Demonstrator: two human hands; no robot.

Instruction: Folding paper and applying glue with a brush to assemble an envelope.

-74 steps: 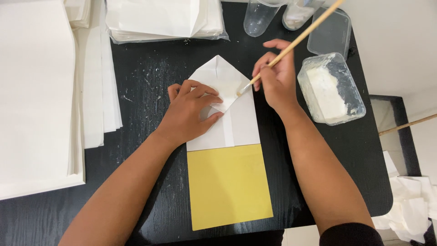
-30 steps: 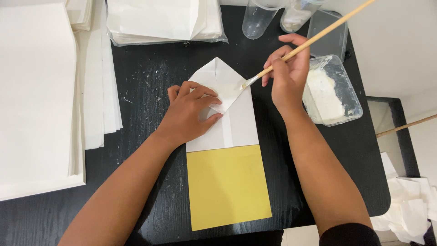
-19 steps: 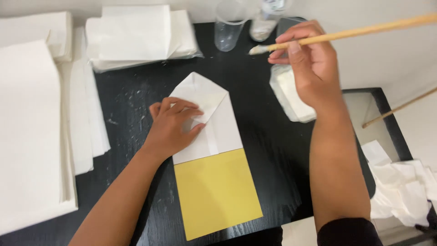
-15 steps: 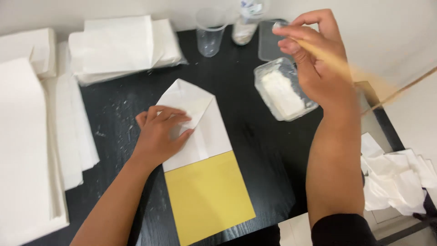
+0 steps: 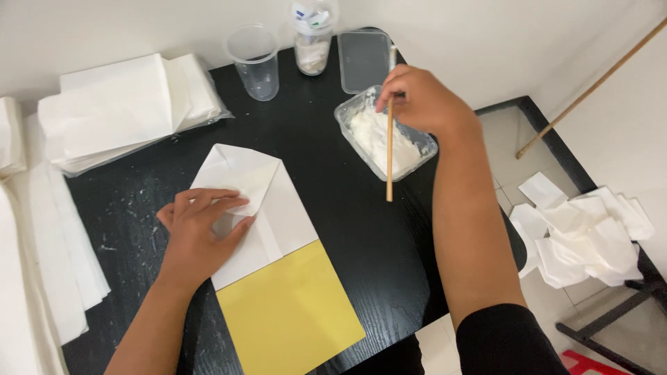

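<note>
My left hand (image 5: 199, 231) lies flat on a folded white paper (image 5: 279, 208) whose top is folded to a point; a yellow sheet (image 5: 288, 311) lies under its lower end. My right hand (image 5: 425, 103) holds a thin wooden stick (image 5: 389, 149) nearly upright, over a clear plastic tub of white paste (image 5: 384, 140). The stick's top end shows above my fingers, and its lower end hangs in front of the tub's near edge.
On the black table (image 5: 347, 222) stand a clear cup (image 5: 256, 62), a small jar (image 5: 313, 38) and a flat clear lid (image 5: 365, 59). Stacks of white paper (image 5: 118, 111) lie at the back left and along the left edge. Crumpled paper (image 5: 587, 232) lies on the floor at right.
My right hand has lifted the stick off the folded paper and carried it right, over the paste tub, turning it upright. My left hand has stayed on the paper. The camera has shifted.
</note>
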